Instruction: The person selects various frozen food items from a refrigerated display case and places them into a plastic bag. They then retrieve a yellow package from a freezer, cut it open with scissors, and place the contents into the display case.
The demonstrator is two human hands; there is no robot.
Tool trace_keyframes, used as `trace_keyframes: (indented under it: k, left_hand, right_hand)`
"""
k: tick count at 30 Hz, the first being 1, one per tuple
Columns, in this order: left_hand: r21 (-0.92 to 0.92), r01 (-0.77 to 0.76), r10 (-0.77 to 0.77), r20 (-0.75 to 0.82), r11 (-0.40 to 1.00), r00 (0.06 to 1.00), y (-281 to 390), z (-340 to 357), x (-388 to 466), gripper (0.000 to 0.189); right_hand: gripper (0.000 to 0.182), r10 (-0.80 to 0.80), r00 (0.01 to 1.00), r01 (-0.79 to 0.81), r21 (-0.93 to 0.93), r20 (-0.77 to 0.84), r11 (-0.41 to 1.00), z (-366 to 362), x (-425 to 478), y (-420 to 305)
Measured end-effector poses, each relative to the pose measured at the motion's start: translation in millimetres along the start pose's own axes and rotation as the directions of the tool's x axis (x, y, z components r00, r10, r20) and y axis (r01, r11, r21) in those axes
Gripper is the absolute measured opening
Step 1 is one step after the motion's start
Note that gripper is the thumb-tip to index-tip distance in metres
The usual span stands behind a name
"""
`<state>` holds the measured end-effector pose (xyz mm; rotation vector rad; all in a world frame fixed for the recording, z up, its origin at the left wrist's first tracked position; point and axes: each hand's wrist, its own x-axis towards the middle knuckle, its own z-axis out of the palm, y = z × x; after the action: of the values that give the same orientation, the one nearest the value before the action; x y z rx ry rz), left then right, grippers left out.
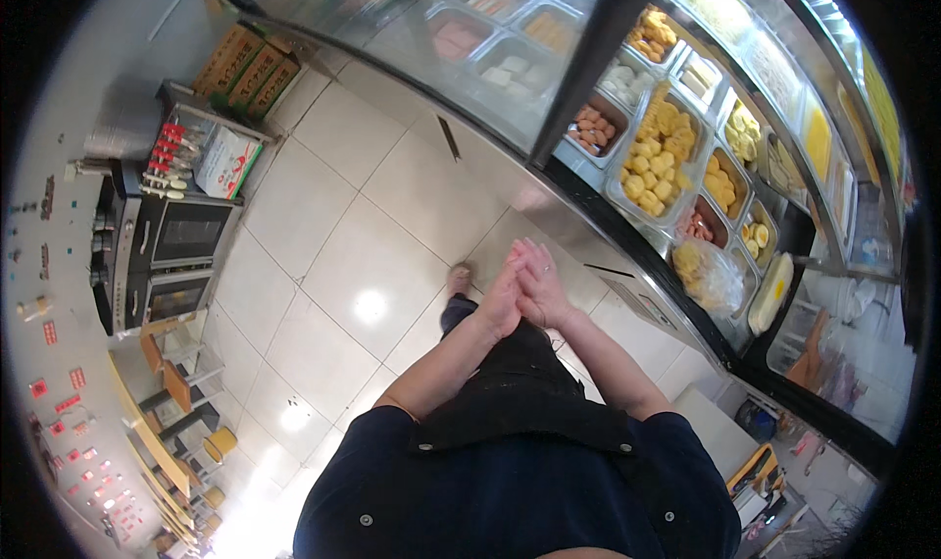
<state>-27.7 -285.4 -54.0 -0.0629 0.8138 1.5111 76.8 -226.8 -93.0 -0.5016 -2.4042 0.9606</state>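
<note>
My left hand (502, 301) and my right hand (545, 287) meet in front of my dark apron (514, 412), palms touching and fingers stretched forward. A ring sits on a right-hand finger. I see no object in either hand; the palms are hidden against each other. To the right, apart from my hands, stands a glass-fronted food display case (632, 257). Inside it a large clear tray (658, 154) holds yellow food pieces. Nearby are a bag of food (707, 276), a metal pan of halved boiled eggs (755, 237) and a wrapped long pale item (770, 294).
White floor tiles (353, 243) extend to the left. Black oven doors (192, 229) line the left wall, with red-handled utensils (173, 151) above. Cardboard boxes (246, 70) are stacked beyond. Stools (220, 443) stand at lower left, and an orange-edged tray (753, 471) at lower right.
</note>
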Motion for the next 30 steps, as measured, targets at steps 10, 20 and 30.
trace_keyframes:
  k: [10, 20, 30]
  left_hand:
    - [0.288, -0.012, 0.028, -0.053, 0.957, 0.998, 124.3, -185.7, -18.1, 0.046]
    - [0.352, 0.016, 0.224, -0.630, 0.936, 0.743, 238.4, -415.0, -78.5, 0.038]
    - [0.327, 0.034, 0.178, -0.593, 0.944, 0.785, 262.4, -444.4, -67.2, 0.037]
  right_hand:
    - [0.044, 0.145, 0.879, 0.190, -0.611, 0.455, 0.768, 129.6, 192.0, 95.1]
    - [0.046, 0.395, 0.851, 0.218, -0.916, 0.347, 0.336, 226.8, 335.7, 180.9]
    - [0.060, 0.537, 0.716, 0.105, -0.830, 0.446, 0.548, 293.1, 272.5, 71.2]
